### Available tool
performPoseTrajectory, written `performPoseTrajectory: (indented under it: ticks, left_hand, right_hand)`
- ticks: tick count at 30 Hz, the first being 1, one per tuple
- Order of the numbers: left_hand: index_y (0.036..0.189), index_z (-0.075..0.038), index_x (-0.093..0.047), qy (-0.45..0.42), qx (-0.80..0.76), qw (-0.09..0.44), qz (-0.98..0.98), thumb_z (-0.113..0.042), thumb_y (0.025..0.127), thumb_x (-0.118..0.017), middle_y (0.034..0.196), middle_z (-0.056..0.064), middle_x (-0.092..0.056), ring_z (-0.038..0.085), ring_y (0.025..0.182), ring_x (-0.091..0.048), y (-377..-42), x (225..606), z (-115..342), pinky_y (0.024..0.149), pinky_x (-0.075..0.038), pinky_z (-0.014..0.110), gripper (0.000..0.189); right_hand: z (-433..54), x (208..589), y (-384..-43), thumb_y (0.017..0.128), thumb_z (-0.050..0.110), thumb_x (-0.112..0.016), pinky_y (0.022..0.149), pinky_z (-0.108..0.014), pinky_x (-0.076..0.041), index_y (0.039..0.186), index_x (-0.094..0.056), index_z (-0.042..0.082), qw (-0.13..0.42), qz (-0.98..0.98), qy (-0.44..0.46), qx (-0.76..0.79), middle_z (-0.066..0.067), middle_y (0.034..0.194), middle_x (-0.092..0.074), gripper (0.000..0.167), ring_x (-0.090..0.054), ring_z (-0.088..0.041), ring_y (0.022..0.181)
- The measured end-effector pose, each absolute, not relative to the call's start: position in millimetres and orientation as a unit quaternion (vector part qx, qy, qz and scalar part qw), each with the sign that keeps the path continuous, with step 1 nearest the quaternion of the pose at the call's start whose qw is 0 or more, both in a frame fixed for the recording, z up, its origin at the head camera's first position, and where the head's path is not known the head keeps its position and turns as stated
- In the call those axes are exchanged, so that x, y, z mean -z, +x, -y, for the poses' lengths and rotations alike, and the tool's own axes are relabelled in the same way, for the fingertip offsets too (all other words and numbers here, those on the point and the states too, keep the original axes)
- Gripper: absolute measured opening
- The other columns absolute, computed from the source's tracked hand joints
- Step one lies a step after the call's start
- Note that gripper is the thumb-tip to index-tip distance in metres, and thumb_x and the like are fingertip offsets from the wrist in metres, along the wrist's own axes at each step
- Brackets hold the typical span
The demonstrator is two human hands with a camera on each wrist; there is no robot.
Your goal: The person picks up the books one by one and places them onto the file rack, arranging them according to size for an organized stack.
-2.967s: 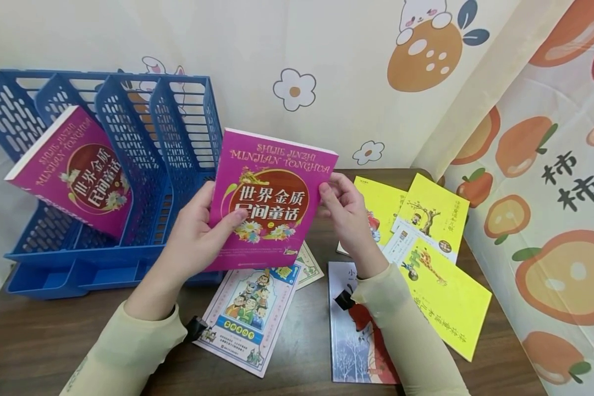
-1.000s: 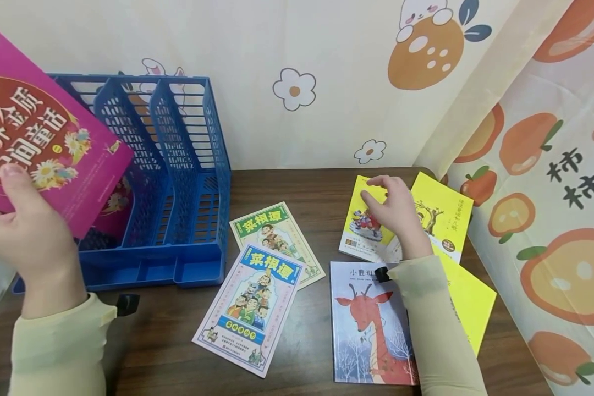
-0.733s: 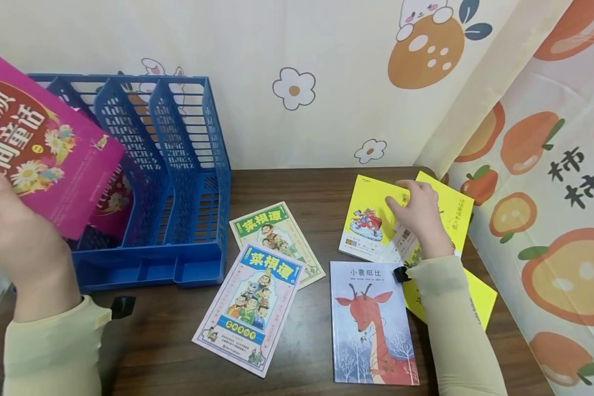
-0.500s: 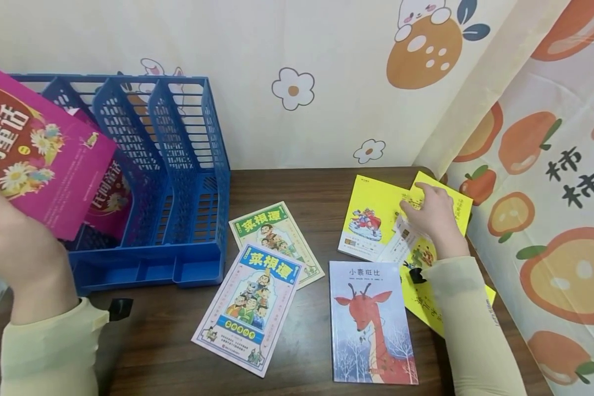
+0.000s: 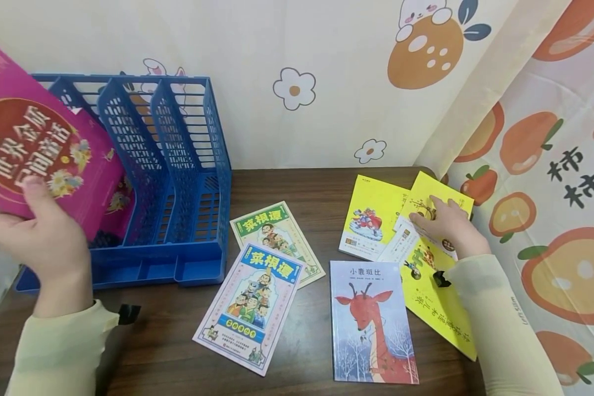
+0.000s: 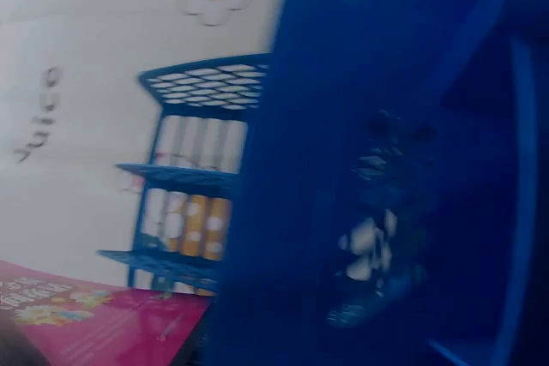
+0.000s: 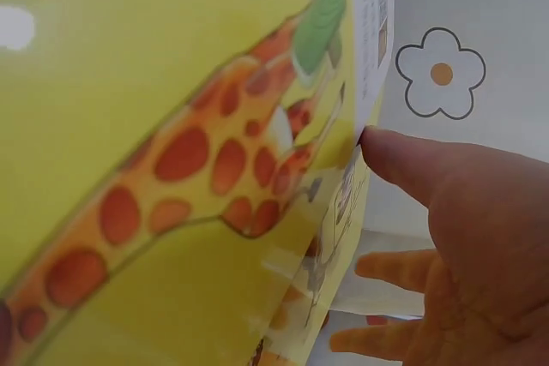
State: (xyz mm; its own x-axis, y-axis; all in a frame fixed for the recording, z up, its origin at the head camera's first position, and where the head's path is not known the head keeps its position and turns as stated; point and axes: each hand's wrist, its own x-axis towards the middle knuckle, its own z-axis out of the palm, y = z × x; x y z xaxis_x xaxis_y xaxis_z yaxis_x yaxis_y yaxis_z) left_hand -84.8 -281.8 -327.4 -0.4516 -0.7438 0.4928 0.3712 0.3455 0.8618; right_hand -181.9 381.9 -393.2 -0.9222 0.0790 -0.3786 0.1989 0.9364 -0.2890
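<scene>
My left hand (image 5: 54,242) grips a magenta storybook (image 5: 34,148), thumb across its cover. In the head view it overlaps the left part of the blue file rack (image 5: 188,253), where a second magenta book (image 5: 120,206) leans in a slot. The left wrist view has the held book (image 6: 129,323) low at the left, beside the rack's blue wall (image 6: 283,212). My right hand (image 5: 447,223) reaches over the yellow books with fingers spread. In the right wrist view its thumb (image 7: 395,156) is right at the edge of the giraffe-covered yellow book (image 7: 137,186).
Three yellow books overlap at the right; one (image 5: 371,214) lies leftmost. A deer picture book (image 5: 373,324) is in front of them. Mid-table, a pink-bordered book (image 5: 249,308) partly covers a green-titled one (image 5: 277,231). Patterned curtains (image 5: 326,82) stand behind the wooden table (image 5: 297,187).
Three seconds ago both hands held the magenta book mid-table. My left hand has carried it left to the rack. My right hand let go and moved rightward across the yellow books.
</scene>
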Motion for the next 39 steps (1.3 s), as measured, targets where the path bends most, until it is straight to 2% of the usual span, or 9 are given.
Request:
performPoseTrajectory:
  ticks: [6,12,18,24,28,36,39]
  left_hand:
    - [0.162,-0.006,-0.030,0.093,0.537,0.482,0.686,-0.019,0.113,-0.060,0.156,-0.001,-0.053,0.019,0.149,-0.049,-94,339,278,0.125,-0.041,0.035,0.059]
    - [0.167,-0.014,-0.024,0.102,0.564,0.418,0.704,-0.022,0.112,-0.060,0.160,-0.005,-0.048,0.016,0.152,-0.044,-100,345,269,0.125,-0.041,0.035,0.066]
    - [0.169,-0.029,-0.023,0.168,0.641,0.333,0.671,-0.020,0.111,-0.061,0.162,-0.007,-0.039,0.008,0.155,-0.034,-101,345,266,0.129,-0.033,0.033,0.070]
    - [0.167,-0.036,-0.021,0.162,0.660,0.268,0.683,-0.026,0.113,-0.055,0.166,-0.006,-0.037,0.014,0.159,-0.032,-106,353,273,0.132,-0.028,0.037,0.064]
    - [0.167,-0.040,-0.015,0.176,0.660,0.213,0.699,-0.033,0.114,-0.048,0.170,-0.006,-0.031,0.015,0.160,-0.029,-109,355,280,0.133,-0.024,0.038,0.063]
    - [0.168,-0.041,-0.006,0.173,0.657,0.157,0.717,-0.035,0.114,-0.044,0.174,-0.004,-0.023,0.017,0.161,-0.025,-112,352,286,0.135,-0.019,0.043,0.066]
    - [0.167,-0.043,-0.006,0.186,0.616,0.145,0.752,-0.035,0.115,-0.045,0.175,-0.002,-0.024,0.019,0.161,-0.027,-109,349,286,0.134,-0.023,0.046,0.065]
  right_hand:
    - [-386,397,-182,0.109,0.068,-0.045,0.115,-0.081,-0.028,0.170,-0.008,-0.009,0.216,-0.964,0.032,0.154,-0.053,0.164,-0.009,0.105,-0.019,-0.074,0.146]
    - [-387,400,-183,0.106,0.074,-0.047,0.108,-0.077,-0.037,0.169,-0.006,-0.009,0.223,-0.963,0.032,0.148,-0.051,0.162,-0.013,0.112,-0.032,-0.068,0.133]
    - [-385,400,-183,0.106,0.076,-0.043,0.109,-0.079,-0.034,0.169,-0.005,-0.009,0.229,-0.963,0.034,0.136,-0.051,0.161,-0.014,0.112,-0.031,-0.069,0.131]
    - [-384,398,-182,0.106,0.074,-0.044,0.108,-0.079,-0.034,0.169,-0.005,-0.010,0.227,-0.963,0.035,0.142,-0.050,0.161,-0.015,0.112,-0.031,-0.068,0.130]
    - [-384,398,-182,0.106,0.074,-0.045,0.109,-0.080,-0.034,0.168,-0.004,-0.010,0.229,-0.962,0.037,0.145,-0.051,0.161,-0.013,0.113,-0.030,-0.069,0.131]
    - [-384,396,-182,0.108,0.071,-0.044,0.104,-0.078,-0.038,0.168,-0.005,-0.010,0.225,-0.964,0.032,0.139,-0.051,0.159,-0.016,0.109,-0.032,-0.068,0.126]
    - [-384,396,-181,0.109,0.070,-0.044,0.102,-0.077,-0.039,0.168,-0.005,-0.011,0.225,-0.964,0.030,0.138,-0.050,0.158,-0.017,0.107,-0.033,-0.067,0.124]
